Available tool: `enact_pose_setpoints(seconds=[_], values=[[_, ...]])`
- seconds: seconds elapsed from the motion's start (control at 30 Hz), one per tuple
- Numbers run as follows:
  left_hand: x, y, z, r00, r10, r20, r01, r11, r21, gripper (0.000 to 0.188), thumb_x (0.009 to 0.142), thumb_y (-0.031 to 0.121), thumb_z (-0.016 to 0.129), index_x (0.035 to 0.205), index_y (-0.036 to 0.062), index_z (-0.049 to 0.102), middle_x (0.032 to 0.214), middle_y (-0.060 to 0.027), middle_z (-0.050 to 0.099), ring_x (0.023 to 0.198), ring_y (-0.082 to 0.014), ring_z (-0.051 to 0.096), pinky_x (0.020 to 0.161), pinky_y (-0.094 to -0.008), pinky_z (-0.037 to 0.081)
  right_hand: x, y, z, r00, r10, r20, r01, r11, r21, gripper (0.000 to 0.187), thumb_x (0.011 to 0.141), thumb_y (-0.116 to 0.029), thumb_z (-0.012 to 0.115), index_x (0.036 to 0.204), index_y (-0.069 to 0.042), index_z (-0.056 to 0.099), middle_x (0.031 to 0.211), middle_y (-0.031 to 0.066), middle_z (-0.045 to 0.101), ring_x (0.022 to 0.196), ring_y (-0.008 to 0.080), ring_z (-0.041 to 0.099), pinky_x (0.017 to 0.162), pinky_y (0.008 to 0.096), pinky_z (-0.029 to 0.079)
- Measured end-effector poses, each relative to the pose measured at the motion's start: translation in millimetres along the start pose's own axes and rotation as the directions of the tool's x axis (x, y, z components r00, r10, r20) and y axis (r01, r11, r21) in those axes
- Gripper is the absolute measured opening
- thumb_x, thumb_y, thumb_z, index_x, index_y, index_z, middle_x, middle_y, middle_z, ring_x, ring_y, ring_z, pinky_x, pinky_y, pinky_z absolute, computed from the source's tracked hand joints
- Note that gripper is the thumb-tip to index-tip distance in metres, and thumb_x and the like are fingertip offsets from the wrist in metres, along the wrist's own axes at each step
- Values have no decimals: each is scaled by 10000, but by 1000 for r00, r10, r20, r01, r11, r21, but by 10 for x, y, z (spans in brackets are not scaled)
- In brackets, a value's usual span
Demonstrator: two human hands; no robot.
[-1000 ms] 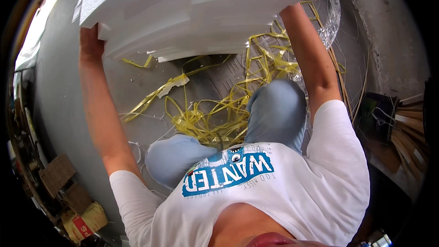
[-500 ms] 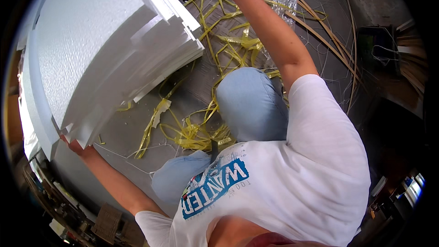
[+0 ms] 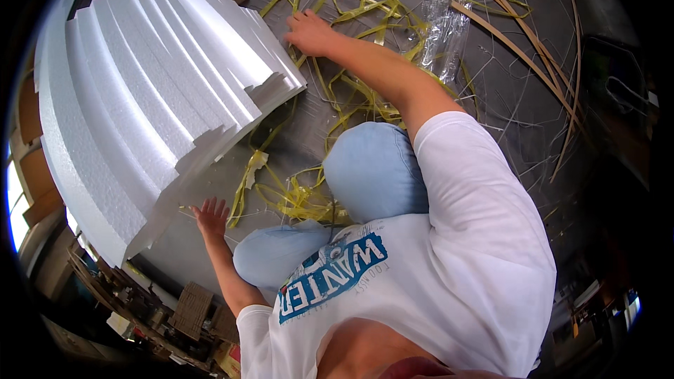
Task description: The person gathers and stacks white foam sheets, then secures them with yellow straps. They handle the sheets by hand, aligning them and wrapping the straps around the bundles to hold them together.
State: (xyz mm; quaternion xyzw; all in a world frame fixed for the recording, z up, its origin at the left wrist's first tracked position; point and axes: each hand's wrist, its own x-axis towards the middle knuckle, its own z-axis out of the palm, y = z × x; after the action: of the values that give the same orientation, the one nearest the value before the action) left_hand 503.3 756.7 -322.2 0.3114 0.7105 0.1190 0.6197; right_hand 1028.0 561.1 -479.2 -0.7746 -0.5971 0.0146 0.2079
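A stack of white foam sheets (image 3: 133,91) lies at the left, its sheets stepped unevenly like fanned layers. Near the stack's front edge, my left hand (image 3: 210,217) is raised with fingers spread, holding nothing. My right hand (image 3: 307,31) reaches beyond the stack's right side, above the floor and the yellow plastic strapping (image 3: 365,7). Its fingers look apart, and nothing shows in them. Both hands appear clear of the foam. My knees, in light blue trousers, are bent beside the stack.
Loose yellow strapping (image 3: 302,200) lies tangled between my knees and the stack. A crumpled silver foil strip (image 3: 448,17) and long thin brown strips (image 3: 526,49) rest on the grey floor to the right. A cardboard box (image 3: 191,309) stands at lower left.
The foam sheets have tipped down and now lie fanned toward the left. My left hand has let go of their lower edge and drawn back right; my right hand has come nearer, leftward.
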Motion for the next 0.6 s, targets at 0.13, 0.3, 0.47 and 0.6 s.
enact_pose_setpoints(seconds=[0.13, 0.3, 0.47, 0.6], values=[[51, 28, 181, 999, -8, -53, 25, 945, 325, 818, 916, 661, 366, 1464, 60, 278, 1483, -146, 360, 1250, -368, 478, 949, -483, 440, 229, 26, -1, 978, -188, 89, 196, 977, -89, 153, 798, -184, 561, 809, -106, 692, 985, 99, 576, 1048, 278, 521, 886, 443, 397], [94, -42, 769, 974, 16, 227, -215, 391, 895, 733, 910, 500, 533, 1459, 78, 291, 1422, -205, 411, 1207, -349, 516, 931, -464, 451, -400, 329, -236, 902, -189, 387, 278, 942, -188, 186, 787, -230, 563, 769, -128, 718, 939, 48, 628, 1010, 231, 548, 826, 379, 411], [238, -469, 1106, 696, 181, 694, -635, -295, 714, 799, 814, 357, 696, 1439, 63, 295, 1416, -244, 375, 1230, -404, 463, 962, -483, 429, -1802, 617, -1196, 560, -38, 828, 242, 963, -119, 198, 787, -211, 563, 855, -105, 716, 961, 125, 673, 952, 297, 631, 822, 427, 475], [458, -648, 1529, 706, 263, 658, -558, -366, 745, 889, 762, 315, 730, 1463, 90, 232, 1473, -236, 289, 1265, -394, 427, 987, -497, 421, -1686, 734, -1777, 384, 63, 921, -187, 982, 10, 204, 790, -198, 590, 915, -76, 696, 963, 144, 663, 906, 332, 648, 808, 445, 496]])
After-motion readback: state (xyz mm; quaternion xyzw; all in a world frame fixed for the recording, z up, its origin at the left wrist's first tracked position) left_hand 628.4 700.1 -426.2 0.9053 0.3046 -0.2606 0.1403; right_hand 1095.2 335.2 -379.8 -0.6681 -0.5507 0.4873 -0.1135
